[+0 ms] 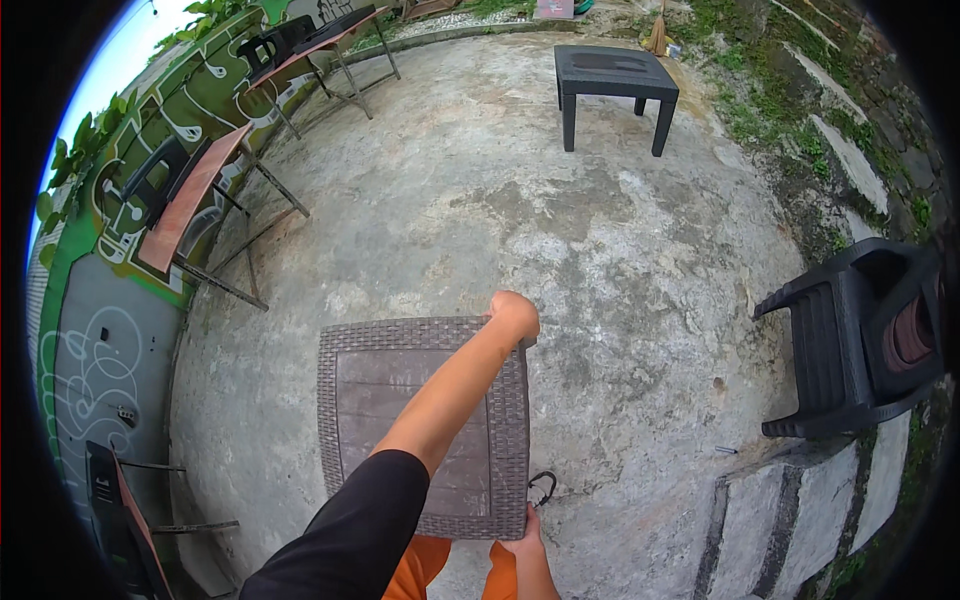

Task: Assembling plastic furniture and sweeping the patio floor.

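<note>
A brown table with a woven-look border and a planked middle is directly in front of me, its top facing up. My left arm crosses over it from the lower left. At the table's far right corner, my left hand is closed around the edge. By the near right corner, my right hand grips the rim, its fingers partly hidden. A small black curved loop shows beside the right edge, just beyond my right hand; whether it touches the table I cannot tell. The table's legs are hidden.
A dark low table stands far off on the concrete floor. Black plastic chairs are stacked at the right, above striped concrete steps. Narrow wooden tables with black chairs line the painted wall at the left.
</note>
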Available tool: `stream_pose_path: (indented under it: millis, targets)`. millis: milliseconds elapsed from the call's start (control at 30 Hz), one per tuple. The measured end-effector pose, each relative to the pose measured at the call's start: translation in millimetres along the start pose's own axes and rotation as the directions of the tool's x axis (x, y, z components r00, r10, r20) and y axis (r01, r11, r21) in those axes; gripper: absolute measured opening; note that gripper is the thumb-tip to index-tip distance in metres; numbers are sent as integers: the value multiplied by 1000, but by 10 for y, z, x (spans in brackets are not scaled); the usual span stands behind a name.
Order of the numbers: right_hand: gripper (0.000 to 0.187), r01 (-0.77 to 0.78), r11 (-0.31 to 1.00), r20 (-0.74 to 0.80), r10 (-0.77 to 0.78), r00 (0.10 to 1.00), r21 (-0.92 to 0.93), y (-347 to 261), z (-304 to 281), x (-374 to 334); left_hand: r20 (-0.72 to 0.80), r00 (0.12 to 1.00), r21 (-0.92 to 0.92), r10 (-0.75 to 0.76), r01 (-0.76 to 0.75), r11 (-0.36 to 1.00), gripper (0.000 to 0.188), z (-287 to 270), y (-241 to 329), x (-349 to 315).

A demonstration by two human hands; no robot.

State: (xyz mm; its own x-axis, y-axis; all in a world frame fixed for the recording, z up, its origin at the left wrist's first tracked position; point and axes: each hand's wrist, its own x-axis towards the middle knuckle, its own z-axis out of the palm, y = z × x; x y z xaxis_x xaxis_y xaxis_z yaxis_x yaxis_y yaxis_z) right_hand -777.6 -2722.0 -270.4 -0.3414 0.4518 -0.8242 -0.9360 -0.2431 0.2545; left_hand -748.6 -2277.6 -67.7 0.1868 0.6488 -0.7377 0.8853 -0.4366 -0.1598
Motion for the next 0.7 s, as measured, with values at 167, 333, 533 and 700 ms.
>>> stream_pose_path:
  millis: [167, 333, 533, 700]
  targets:
    - [54, 31, 996, -94, -23, 995, 81, -265, -99, 558, -79, 996, -301, 32, -55, 952, 46, 410, 378, 733]
    - [53, 0, 999, -61, 3, 998, 41, -671, -12, 856, -374, 911, -303, 175, -298, 905, 69, 1340, 581, 578]
    - [52, -9, 1000, -67, 8, 998, -28, -842, 168, 793, -498, 824, -308, 271, -460, 833, 65, 2655, 161, -496]
    - [44, 21, 964, -203, -77, 976, -264, -786, 248, 437, -402, 877, -347, 261, -410, 844, 57, 3731, -455, -1496]
